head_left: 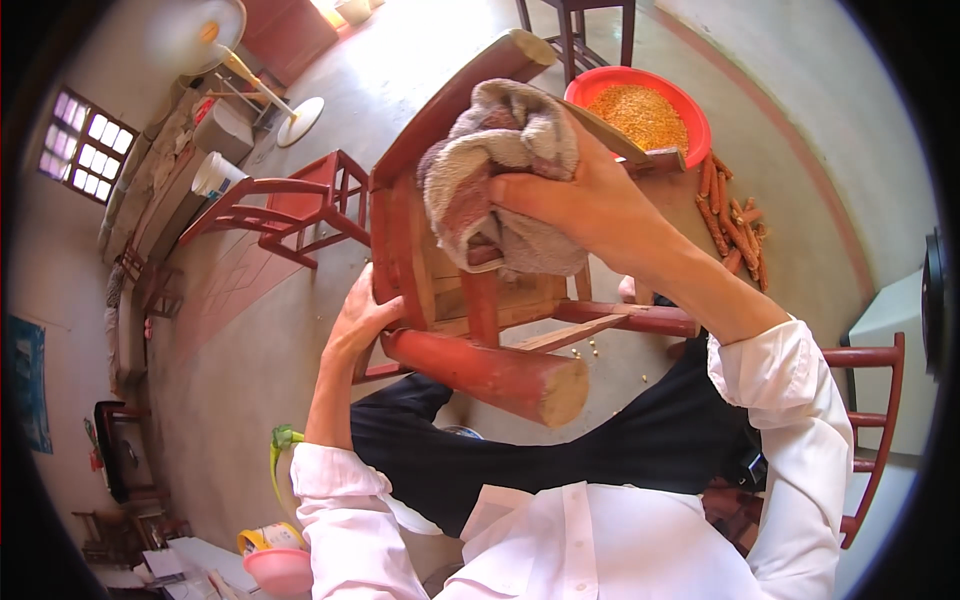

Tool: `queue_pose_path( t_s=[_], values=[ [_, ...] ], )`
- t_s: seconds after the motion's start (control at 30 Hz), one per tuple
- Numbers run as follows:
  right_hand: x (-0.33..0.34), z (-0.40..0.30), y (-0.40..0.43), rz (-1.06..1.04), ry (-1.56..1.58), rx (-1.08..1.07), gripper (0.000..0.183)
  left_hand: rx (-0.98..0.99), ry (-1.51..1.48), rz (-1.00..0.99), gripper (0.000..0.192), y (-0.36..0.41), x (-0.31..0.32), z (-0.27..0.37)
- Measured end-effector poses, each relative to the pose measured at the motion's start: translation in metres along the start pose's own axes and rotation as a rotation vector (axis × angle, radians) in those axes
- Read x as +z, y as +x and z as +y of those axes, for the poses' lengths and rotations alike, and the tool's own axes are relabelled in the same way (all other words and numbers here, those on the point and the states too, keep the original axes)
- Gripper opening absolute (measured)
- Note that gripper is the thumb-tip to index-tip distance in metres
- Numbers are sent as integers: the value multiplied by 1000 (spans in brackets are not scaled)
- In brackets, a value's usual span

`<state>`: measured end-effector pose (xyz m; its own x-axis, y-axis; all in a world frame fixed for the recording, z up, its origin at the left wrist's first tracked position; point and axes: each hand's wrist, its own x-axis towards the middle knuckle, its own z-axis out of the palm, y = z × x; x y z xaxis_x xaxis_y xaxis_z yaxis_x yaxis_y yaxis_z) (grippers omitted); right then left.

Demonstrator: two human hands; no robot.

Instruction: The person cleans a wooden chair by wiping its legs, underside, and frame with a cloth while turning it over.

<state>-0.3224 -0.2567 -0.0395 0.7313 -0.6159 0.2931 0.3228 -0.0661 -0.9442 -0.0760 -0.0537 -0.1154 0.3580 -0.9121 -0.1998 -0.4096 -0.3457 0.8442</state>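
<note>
Before me a red-painted wooden stool [480, 371] is tipped over, its bare underside and thick legs turned towards me. The cut ends of two legs show unpainted wood. My left hand [360, 315] grips the stool's left edge, thumb on the near side. A crumpled, worn towel [499, 161] is bunched in my right hand [574, 199], over the underside between the legs. It hides part of the frame behind it. My black-trousered legs [465, 465] are spread below the stool.
A red basin [701, 112] of corn kernels [637, 112] stands beyond the stool at right, with a pile of corn cobs [739, 225] beside it. At left are a red chair [300, 202] and a pedestal fan [300, 121]. Another chair [877, 420] is at my right; a pink basin [277, 570] is lower left.
</note>
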Motion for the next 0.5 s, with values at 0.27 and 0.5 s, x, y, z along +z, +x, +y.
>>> queue_pose_path(
  t_s=[0.27, 0.5],
  values=[
    [27, 1, 5, -25, 69, -113, 63, 82, -334, 197, 54, 8, 6, -20],
    [10, 3, -25, 5, -329, -23, 69, 81, -340, 254, 52, 1, -5, -47]
  ],
)
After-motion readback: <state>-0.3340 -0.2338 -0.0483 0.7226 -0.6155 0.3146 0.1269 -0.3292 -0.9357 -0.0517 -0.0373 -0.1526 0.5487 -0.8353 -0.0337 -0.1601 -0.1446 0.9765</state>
